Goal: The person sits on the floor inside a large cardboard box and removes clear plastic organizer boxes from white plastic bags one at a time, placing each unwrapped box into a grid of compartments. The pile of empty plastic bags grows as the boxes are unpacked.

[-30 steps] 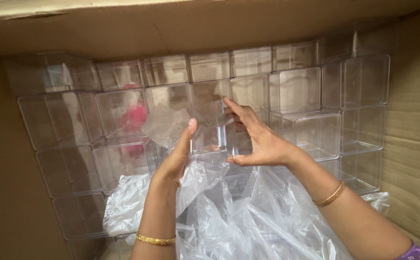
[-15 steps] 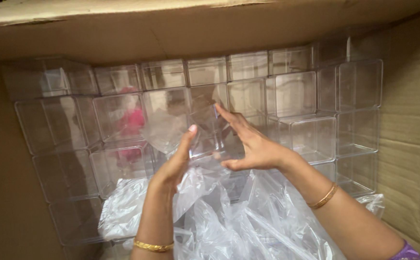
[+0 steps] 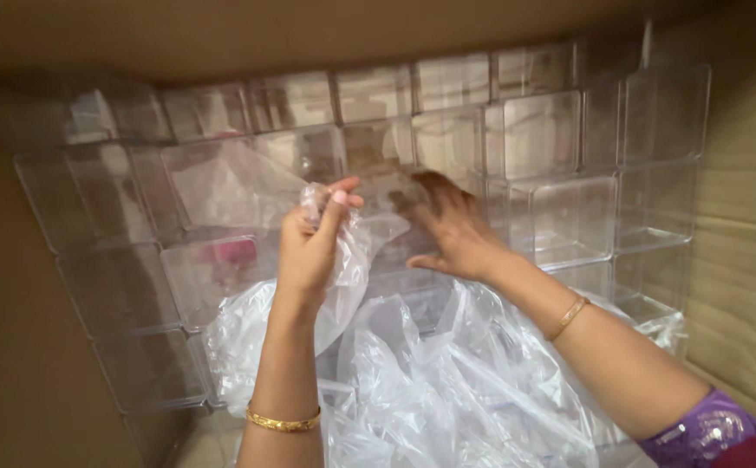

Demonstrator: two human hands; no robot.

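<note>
Surroundings: cardboard all round me; I'm looking into a big brown carton (image 3: 742, 260), its flap shading the top edge and its walls closing in at left and right.
Backdrop: rows of clear plastic boxes (image 3: 560, 217) stand stacked against the back of the carton, several tiers high, packed tight side by side.
Surface: no bare floor of the carton that I can make out; a crumpled clear plastic liner (image 3: 447, 390) fills the bottom middle, lying in front of the lower tiers.
Left hand: my left hand (image 3: 309, 247) is raised and pinching a gathered fold of that liner between thumb and fingers, holding it up in front of the middle rows.
Right hand: my right hand (image 3: 452, 230) is open, fingers spread and reaching into the stack at mid height; it looks blurred, so I can't tell whether it grips a box or only touches one.
Progress: I judge the liner is partly opened, bunched low and lifted at one corner, while the stack looks almost whole.
Left to do: nearly all boxes sit in their rows; I see none lifted clear.
Something pink: a pink blur (image 3: 235, 251) shows through the boxes at left; I can't tell what it is.
</note>
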